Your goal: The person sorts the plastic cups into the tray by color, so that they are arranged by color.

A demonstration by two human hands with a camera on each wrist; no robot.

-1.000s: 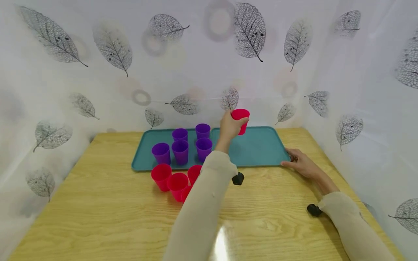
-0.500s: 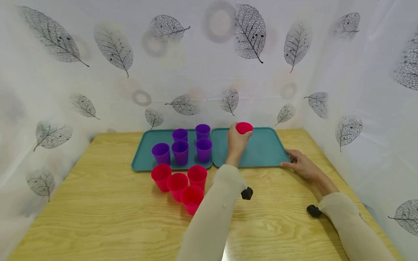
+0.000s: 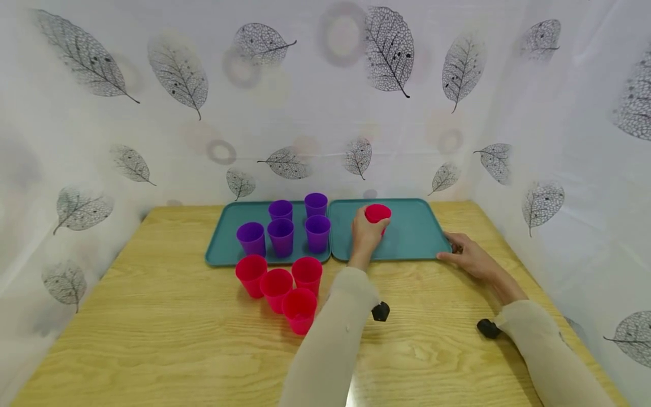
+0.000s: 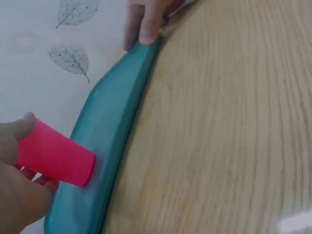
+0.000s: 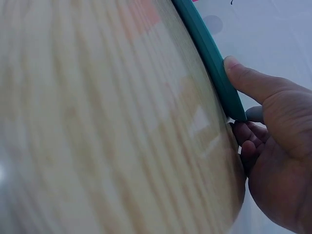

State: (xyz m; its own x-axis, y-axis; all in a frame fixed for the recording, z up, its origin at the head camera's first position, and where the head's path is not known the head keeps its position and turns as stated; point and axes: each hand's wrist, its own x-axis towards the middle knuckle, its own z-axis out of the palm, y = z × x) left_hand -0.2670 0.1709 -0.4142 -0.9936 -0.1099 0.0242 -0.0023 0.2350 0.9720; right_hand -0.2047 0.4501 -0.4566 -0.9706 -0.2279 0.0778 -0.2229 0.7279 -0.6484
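Observation:
My left hand grips a red plastic cup by its side, thumb and fingers around it. The cup is upright over the left part of the right-hand teal tray. In the left wrist view, the base of this red cup is right at the tray's surface. At the tray's near right corner, my right hand holds the edge. The right wrist view has its thumb on the tray rim, with curled fingers at the corner.
Several purple cups stand upright on a second teal tray, which adjoins the first on the left. Several red cups are grouped on the wooden table before it. A leaf-patterned curtain hangs behind and along both sides.
My left hand has lowered the red cup from above the tray's far edge down to the tray. My right hand stays at the tray corner.

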